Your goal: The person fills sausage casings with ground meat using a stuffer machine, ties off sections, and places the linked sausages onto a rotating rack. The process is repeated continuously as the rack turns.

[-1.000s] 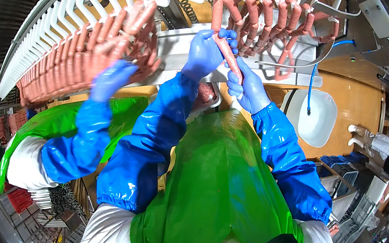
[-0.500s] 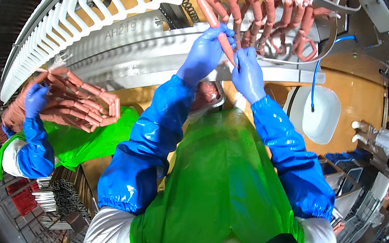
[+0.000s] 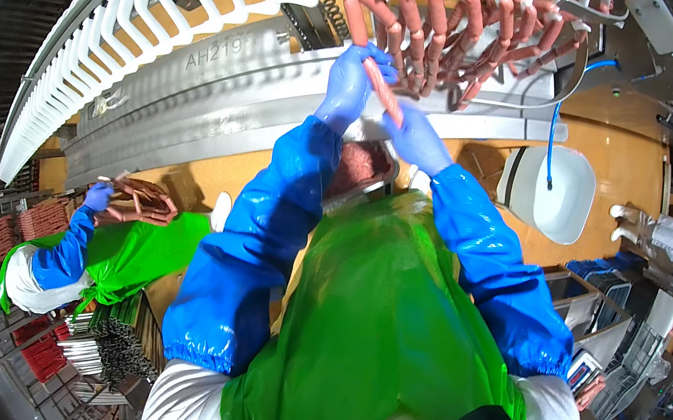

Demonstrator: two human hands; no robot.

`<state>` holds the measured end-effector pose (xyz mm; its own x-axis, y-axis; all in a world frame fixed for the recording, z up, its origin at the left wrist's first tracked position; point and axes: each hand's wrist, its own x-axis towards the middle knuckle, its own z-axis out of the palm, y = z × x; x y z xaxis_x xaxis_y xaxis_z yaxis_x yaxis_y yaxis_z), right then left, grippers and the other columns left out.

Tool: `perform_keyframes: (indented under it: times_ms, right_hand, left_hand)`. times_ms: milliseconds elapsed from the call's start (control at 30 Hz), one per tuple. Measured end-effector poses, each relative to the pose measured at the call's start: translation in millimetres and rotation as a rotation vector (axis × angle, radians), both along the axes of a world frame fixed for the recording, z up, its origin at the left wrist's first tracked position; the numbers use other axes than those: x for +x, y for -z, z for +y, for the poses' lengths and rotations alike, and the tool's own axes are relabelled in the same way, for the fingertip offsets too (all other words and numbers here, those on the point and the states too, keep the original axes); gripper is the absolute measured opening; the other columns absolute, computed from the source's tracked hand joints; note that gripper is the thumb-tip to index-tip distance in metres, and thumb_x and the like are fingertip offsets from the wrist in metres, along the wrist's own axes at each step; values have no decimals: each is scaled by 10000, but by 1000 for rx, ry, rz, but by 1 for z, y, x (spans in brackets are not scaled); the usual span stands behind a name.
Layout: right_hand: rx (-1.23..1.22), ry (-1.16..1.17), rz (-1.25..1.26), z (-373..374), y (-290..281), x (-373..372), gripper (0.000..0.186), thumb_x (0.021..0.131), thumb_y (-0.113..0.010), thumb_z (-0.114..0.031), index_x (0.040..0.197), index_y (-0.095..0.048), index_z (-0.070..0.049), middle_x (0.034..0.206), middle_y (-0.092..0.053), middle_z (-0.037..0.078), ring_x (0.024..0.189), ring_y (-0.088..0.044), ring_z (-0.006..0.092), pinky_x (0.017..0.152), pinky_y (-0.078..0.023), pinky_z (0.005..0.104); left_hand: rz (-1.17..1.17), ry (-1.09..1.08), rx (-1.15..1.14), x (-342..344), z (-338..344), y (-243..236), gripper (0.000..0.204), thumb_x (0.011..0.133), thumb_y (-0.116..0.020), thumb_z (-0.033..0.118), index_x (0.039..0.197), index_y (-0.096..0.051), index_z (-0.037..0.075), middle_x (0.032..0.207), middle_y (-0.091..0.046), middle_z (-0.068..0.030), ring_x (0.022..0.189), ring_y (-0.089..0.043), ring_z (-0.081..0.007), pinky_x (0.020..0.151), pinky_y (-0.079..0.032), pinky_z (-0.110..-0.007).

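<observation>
A strand of pink sausage links hangs from the first white hook at the top and runs down through my hands. My left hand, in a blue glove, is closed round it a little below the hook. The strand's lower end meets my right hand, also gloved in blue and slightly blurred, its fingers closed at the tip of the link. Just right of my left hand, several loops of linked sausages hang from a row of hooks.
White hooks curve along a rail to the left above a steel trough. Below my hands is a container of ground meat. A white tub stands right. At left, a co-worker's gloved hand holds sausage links.
My right hand has shifted slightly down and left with the strand's end. The hanging loops have swung and shifted right. The co-worker has moved farther off with their sausages.
</observation>
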<state>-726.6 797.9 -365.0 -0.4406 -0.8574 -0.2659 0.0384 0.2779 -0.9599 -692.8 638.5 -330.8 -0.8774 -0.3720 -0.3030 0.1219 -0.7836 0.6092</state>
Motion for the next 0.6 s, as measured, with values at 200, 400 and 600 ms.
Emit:
perform_keyframes:
  times_ms: [200, 400, 600]
  right_hand:
    - [80, -277, -556, -12, -29, 40, 208, 952, -556, -275, 872, -573, -83, 624, -488, -29, 483, -425, 97, 436, -335, 278]
    - [0, -222, -636, -5, -16, 28, 177, 924, -591, -256, 976, -589, -87, 636, -461, -47, 487, -389, 63, 430, -307, 244]
    - [0, -48, -320, 1, -42, 26, 309, 943, -579, -281, 1145, -580, -46, 704, -472, -42, 536, -382, 39, 465, -309, 205]
  left_hand:
    - [42, 48, -18, 41, -7, -22, 118, 880, -426, 177, 780, -427, 113, 660, -416, -4, 506, -373, -117, 475, -353, -271]
    - [468, 250, 432, 38, -12, -12, 98, 902, -421, 156, 819, -447, 111, 589, -351, 46, 452, -321, -81, 503, -355, -279]
    - [472, 156, 245, 38, -18, 16, 183, 916, -405, 137, 1038, -502, 42, 635, -434, -1, 543, -439, -128, 581, -441, -320]
